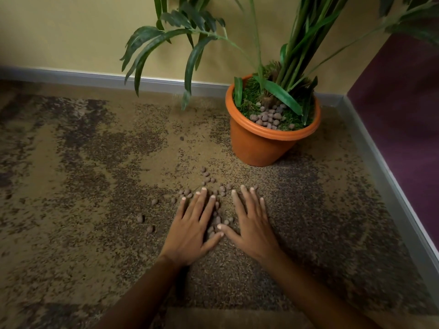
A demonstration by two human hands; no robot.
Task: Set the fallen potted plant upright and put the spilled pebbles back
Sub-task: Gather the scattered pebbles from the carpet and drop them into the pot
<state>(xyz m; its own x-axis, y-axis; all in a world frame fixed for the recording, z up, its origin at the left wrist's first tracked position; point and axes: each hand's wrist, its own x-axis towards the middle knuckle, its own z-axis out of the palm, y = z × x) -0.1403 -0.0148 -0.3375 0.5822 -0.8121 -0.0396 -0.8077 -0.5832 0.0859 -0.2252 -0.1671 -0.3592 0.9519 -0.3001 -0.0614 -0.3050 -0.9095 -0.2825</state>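
Observation:
The orange plant pot (259, 148) stands upright in the room's corner, with green leaves rising from it and a small heap of brown pebbles (268, 117) on its green filling. Several more brown pebbles (209, 176) lie scattered on the carpet in front of the pot. My left hand (192, 229) and my right hand (251, 222) rest flat on the carpet, palms down and fingers spread, side by side. A few pebbles (219, 222) lie in the gap between the two hands, near the thumbs. Neither hand holds anything that I can see.
The floor is a mottled brown and tan carpet (95, 186). A yellow wall with a grey skirting board (95, 78) runs along the back. A purple wall (403, 127) with grey skirting closes the right side. Stray pebbles (140, 218) lie left of my hands.

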